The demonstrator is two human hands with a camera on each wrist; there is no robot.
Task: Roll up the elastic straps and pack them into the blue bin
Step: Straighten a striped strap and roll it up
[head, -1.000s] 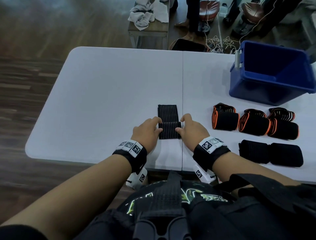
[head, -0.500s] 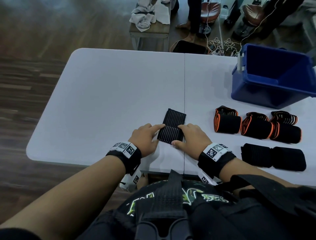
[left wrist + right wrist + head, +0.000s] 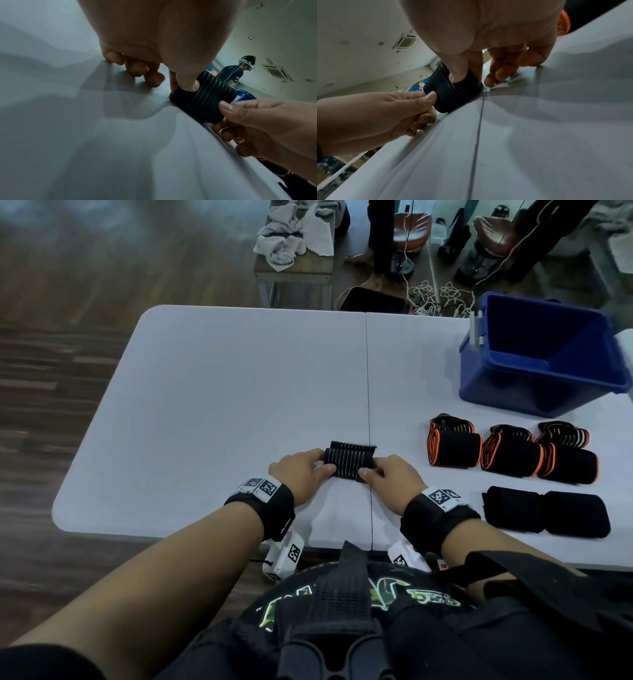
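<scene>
A black ribbed elastic strap (image 3: 349,463) lies rolled up on the white table (image 3: 219,392), near its front edge at the centre seam. My left hand (image 3: 303,474) pinches the roll's left end between thumb and forefinger. My right hand (image 3: 390,479) pinches the right end the same way. In the left wrist view the roll (image 3: 204,100) rests on the table with a thumb on top at each end. The right wrist view shows the same roll (image 3: 453,93). The blue bin (image 3: 544,357) stands open at the back right, and I see nothing inside it.
Three black rolls with orange edges (image 3: 507,451) lie in a row to the right. Two plain black rolls (image 3: 544,513) lie closer to me. Behind the table are a bench with grey cloths (image 3: 294,237), stools and cables on the floor.
The strap lay partly flat on the table a second ago. It has since been rolled away from me into a short thick roll, with both hands moving along with it.
</scene>
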